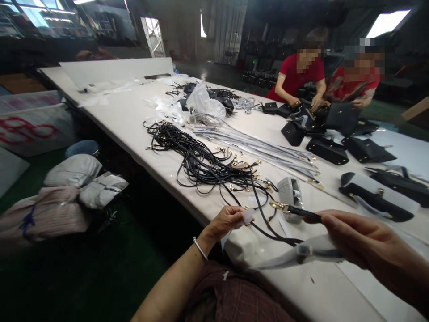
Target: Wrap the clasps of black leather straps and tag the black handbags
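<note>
My left hand (229,220), a bangle on its wrist, is closed at the table's near edge. Pinched in its fingers is a small translucent white piece (248,216), its material unclear. My right hand (358,239) is closed on a black bag strap (304,213), whose gold clasp (280,206) points left. Below that hand runs a clear plastic sleeve (306,252), partly blurred. Just beyond my hands stands a grey tape dispenser (288,190). Left of it lies a tangled heap of black straps (197,161) with gold clasps.
Behind the heap, straps in clear sleeves (261,150) lie lengthwise on the white table (114,120). Black handbags (326,150) cover the right side. Two people in red (301,74) handle bags across the table. Wrapped bundles (73,172) sit on the floor at left.
</note>
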Motion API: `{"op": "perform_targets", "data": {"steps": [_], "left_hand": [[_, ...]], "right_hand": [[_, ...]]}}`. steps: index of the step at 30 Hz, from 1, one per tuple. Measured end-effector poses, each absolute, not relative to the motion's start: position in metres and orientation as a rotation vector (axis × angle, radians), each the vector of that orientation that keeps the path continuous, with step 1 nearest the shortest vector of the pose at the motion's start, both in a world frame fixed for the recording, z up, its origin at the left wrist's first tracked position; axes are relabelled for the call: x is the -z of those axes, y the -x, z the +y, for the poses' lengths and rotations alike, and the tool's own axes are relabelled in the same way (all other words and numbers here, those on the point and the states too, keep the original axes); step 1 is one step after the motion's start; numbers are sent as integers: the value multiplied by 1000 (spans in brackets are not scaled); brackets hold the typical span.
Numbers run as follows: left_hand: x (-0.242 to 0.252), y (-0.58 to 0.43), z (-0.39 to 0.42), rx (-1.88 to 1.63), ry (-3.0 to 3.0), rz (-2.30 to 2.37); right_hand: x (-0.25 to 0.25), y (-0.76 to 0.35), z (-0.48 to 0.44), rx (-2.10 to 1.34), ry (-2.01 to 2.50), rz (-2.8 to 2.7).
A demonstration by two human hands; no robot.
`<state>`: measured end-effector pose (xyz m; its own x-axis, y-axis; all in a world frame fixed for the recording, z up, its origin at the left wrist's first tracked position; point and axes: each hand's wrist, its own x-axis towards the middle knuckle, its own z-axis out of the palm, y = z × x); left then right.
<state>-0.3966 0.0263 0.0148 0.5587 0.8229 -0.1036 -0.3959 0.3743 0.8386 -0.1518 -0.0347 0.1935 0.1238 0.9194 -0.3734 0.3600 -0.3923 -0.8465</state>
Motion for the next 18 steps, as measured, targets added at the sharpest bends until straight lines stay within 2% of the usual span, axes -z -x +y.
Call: {"op": "perform_targets", "data": {"steps": [6,18], "left_hand": [[-10,401,20,-799,-906,504],[-20,410,10,-814,-985,494]], "right_hand": [[-213,181,-45,-1400,1872,-1390],[-195,205,-42,-1544,1830,-1588]]}}
